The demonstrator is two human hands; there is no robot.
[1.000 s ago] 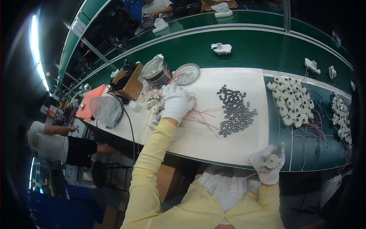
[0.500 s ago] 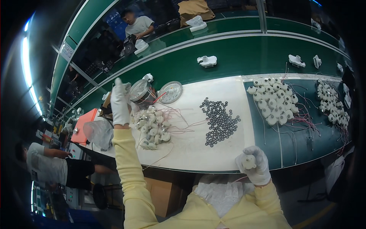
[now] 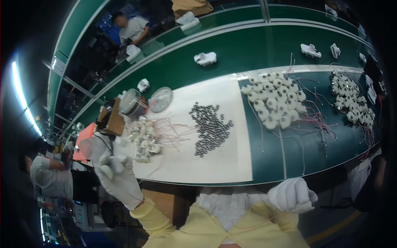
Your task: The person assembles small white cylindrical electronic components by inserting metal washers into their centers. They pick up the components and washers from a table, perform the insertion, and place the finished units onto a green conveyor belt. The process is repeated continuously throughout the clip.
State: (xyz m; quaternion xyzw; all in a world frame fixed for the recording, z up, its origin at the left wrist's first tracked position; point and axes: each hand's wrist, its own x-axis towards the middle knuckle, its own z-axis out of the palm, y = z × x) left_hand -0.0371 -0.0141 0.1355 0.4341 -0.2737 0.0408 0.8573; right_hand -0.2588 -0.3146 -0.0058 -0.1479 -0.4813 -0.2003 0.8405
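Right hand: white-gloved right hand (image 3: 290,195) rolled into a fist just off the near edge of the table, knuckles up, fingers folded and pressed together; the inside of the grip is hidden.
Wire at right hand: thin wire (image 3: 264,222), pale and slack, trails from beneath the fist toward the left, across the yellow garment (image 3: 194,231); whatever is fixed to its hand end cannot be seen.
Left hand: white-gloved left hand (image 3: 120,180) near the table's left end, fingers bent upward in front of the clear plastic bag (image 3: 93,149); motion blur, cannot tell whether they pinch a part.
Loose pile: off-white rounded parts (image 3: 144,140) heaped on the white sheet (image 3: 223,167), near the left hand; metallic glints among them, pink leads fanning to the right.
Ring stock: small black rings (image 3: 211,130) spread flat in a dense patch, mid-sheet, right of the pile.
Grouped units: cream rounded units (image 3: 275,99) packed close on the green surface (image 3: 269,155), many with a dark centre; pink and pale leads straggle rightward.
Second group: similar units (image 3: 351,97), farther right, leads tangled below.
Containers: clear jar (image 3: 130,101) beside a round shallow lid (image 3: 161,100); cardboard box (image 3: 112,120) adjacent.
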